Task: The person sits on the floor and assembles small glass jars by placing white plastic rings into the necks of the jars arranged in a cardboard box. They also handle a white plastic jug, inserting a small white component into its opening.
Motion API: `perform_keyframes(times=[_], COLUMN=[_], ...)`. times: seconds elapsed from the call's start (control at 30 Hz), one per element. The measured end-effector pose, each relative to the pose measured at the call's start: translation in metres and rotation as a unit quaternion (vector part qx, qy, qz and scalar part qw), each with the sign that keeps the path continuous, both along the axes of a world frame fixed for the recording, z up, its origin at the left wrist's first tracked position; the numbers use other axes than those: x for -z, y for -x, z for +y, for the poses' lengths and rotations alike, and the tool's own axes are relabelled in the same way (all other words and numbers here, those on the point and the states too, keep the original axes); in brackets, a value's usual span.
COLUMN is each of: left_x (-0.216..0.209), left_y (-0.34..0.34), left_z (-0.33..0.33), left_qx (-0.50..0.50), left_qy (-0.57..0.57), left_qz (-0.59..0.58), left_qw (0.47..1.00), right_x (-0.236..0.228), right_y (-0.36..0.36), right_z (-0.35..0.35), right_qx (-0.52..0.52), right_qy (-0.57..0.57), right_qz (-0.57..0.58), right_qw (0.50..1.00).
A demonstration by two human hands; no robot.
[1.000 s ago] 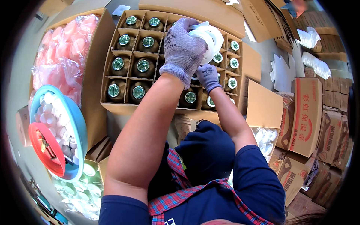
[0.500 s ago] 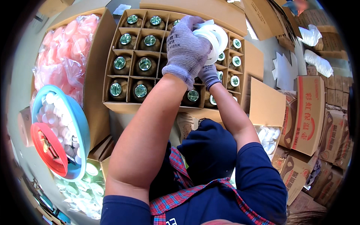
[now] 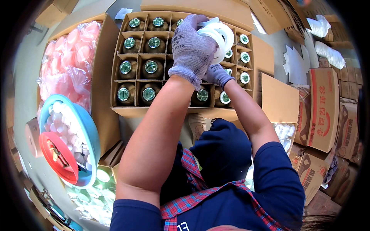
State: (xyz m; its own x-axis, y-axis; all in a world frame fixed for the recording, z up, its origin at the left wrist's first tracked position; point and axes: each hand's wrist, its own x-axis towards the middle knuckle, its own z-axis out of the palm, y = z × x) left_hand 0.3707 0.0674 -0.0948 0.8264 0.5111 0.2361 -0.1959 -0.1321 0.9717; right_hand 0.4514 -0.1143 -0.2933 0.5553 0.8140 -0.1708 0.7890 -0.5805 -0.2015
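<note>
Several white rings (image 3: 225,40), bunched: held in our left hand (image 3: 192,50), grip closed around their near left side, above the right half of one divided carton (image 3: 133,111) of bottles (image 3: 150,68). One right hand (image 3: 217,75), ours, gloved likewise: lower and closer to us, fingertips hidden behind the bunch; we cannot tell whether its grip is wide, narrow or holding anything. Handling note: bottles at the right wear white rings around their mouths; we judge it best to part one ring at a time, keep the bunch off the glass and press evenly, keeping each ring level. Pose: left forearm (image 3: 162,127) slants up to the right, back of the hand uppermost; right forearm (image 3: 248,106) slants up to the left, wrists near each other.
</note>
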Motion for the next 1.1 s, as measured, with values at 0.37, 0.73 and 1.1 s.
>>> perform_keyframes(times=[0.37, 0.73, 1.1], left_x=[-0.003, 0.000, -0.006], left_y=[0.000, 0.001, 0.002], left_z=[-0.004, -0.005, -0.003], left_qx=[0.013, 0.001, 0.043], left_qy=[0.022, -0.076, 0.078], left_qz=[0.001, 0.005, 0.007], left_qw=[1.000, 0.997, 0.996], right_x=[0.036, 0.019, 0.068], right_y=[-0.001, -0.019, -0.014], right_z=[-0.005, 0.025, -0.001], right_qx=[0.054, 0.062, 0.049], right_qy=[-0.118, -0.014, -0.159], right_qz=[-0.040, 0.035, -0.055], right_qw=[0.991, 0.997, 0.985])
